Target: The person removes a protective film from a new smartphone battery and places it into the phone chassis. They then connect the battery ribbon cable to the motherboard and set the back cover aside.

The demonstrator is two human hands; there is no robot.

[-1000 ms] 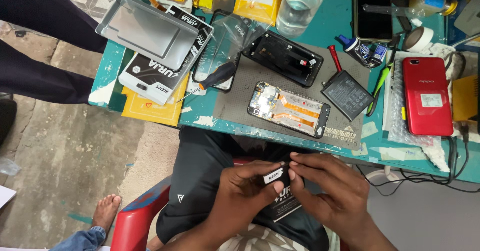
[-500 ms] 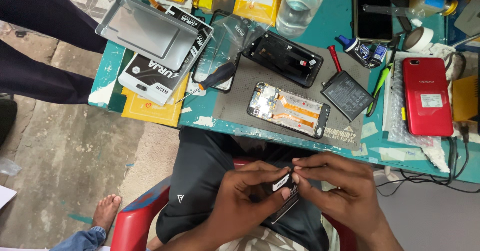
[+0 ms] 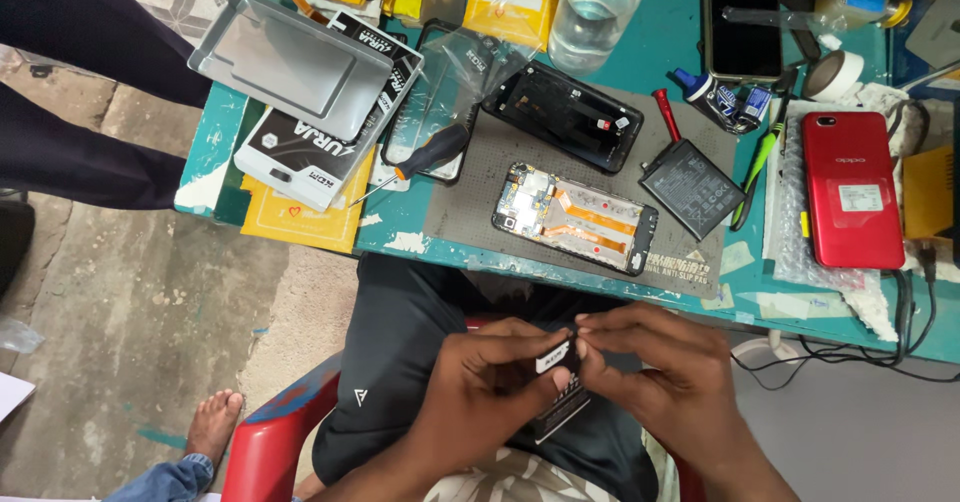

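Over my lap, both hands hold a small flat black phone battery with a white label. My left hand grips it from the left, thumb on its top end. My right hand pinches its upper edge with fingertips. On the grey mat above lies an opened phone with orange flex cables showing, a black back cover and another dark battery.
A screwdriver lies on a clear phone frame. A red phone rests at the right on bubble wrap, a silver tray on boxes at the left, a water bottle at the back. Another person's dark-trousered legs and bare foot are at left.
My hands have turned the battery more upright and drawn closer together; the right fingertips now pinch its top edge. The things on the table have not moved.
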